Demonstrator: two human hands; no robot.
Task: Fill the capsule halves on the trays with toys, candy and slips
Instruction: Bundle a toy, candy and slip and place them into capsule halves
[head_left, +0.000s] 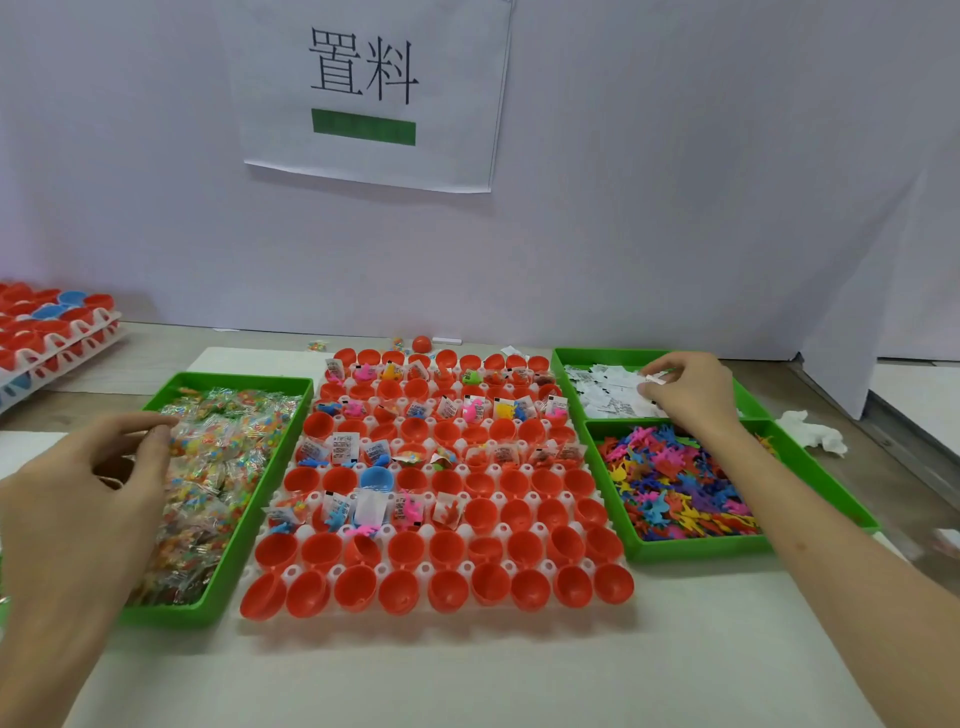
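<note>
Capsule halves (447, 582), red and empty in the nearest rows, sit in a white tray (425, 569) at the centre of the surface (467, 675). At 9 o'clock the left hand (88, 488) hovers over the green candy bin (228, 566) of candy packets (218, 467), its fingers (156, 436) curled at the heap (whether they hold a packet I cannot tell). At 3 o'clock the green toy bin (691, 551) holds bright toys (675, 488). Farther rows carry slips, toys and candy; one blue half (375, 478) stands among them. At 2 o'clock the right hand (691, 389) pinches a white slip (655, 381) over the green slip bin (566, 358). At 12 o'clock a closed red capsule (422, 343) rests beyond the tray, below a paper sign (363, 93).
</note>
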